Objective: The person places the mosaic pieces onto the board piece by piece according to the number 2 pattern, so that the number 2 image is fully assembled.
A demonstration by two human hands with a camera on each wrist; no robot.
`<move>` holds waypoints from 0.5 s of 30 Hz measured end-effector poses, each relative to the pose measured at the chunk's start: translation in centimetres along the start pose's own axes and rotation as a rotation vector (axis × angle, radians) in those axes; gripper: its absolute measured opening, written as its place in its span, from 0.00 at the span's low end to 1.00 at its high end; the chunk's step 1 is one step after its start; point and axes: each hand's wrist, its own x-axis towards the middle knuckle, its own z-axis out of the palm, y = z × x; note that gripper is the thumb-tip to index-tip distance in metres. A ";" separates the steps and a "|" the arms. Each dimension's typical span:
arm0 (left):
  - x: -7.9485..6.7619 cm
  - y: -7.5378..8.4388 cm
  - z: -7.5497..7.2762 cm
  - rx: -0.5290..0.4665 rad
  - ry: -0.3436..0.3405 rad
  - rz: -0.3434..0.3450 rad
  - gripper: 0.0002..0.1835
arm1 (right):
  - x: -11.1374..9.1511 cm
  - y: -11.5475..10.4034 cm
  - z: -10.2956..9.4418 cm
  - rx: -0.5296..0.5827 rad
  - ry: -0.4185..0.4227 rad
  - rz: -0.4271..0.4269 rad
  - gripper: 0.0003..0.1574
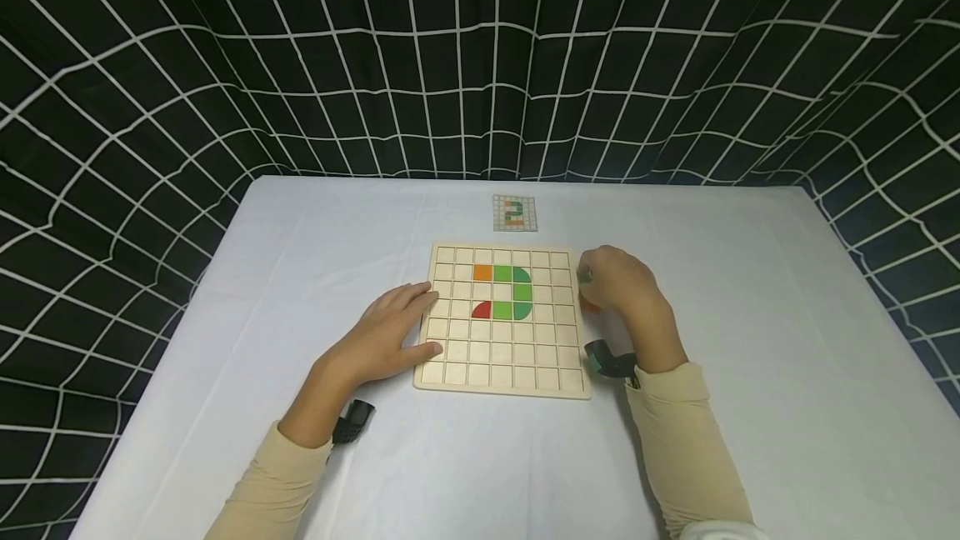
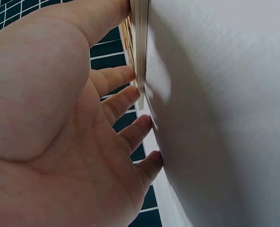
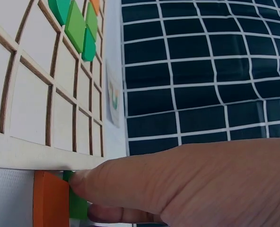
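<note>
A square wooden grid board (image 1: 502, 361) lies on the white table. Set into it are an orange tile (image 1: 483, 272), several green tiles, straight and rounded, and a red quarter-round tile (image 1: 482, 310). My left hand (image 1: 386, 336) rests at the board's left edge with fingers spread, thumb and fingertips over the rim. Just past the right edge, my right hand (image 1: 618, 277) pinches a green tile (image 3: 77, 202) between thumb and finger. Beside it an orange tile (image 3: 51, 201) sits against the board's side. The fingers partly hide the green tile.
Behind the board lies a small pattern card (image 1: 515, 213) with a gridded, coloured figure like a 2. Black cloth with white grid lines (image 1: 480, 65) surrounds the table's back and sides. A dark wrist camera (image 1: 609, 359) sits close to the board's right edge.
</note>
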 end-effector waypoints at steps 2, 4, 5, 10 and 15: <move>0.0 -0.1 -0.1 0.001 0.002 0.002 0.41 | 0.0 0.0 0.0 0.004 0.000 -0.004 0.16; -0.1 -0.1 -0.1 -0.001 0.004 0.004 0.41 | 0.1 -0.1 0.0 0.010 -0.004 -0.010 0.16; -0.1 -0.1 -0.2 -0.001 0.004 0.004 0.41 | 0.1 -0.1 0.0 0.015 -0.006 -0.012 0.16; -0.1 -0.2 -0.1 -0.005 0.004 -0.002 0.41 | 0.2 -0.2 0.1 0.028 -0.015 -0.012 0.16; 0.0 -0.2 0.0 -0.010 -0.010 -0.009 0.41 | 0.2 -0.2 0.2 -0.010 -0.005 -0.026 0.12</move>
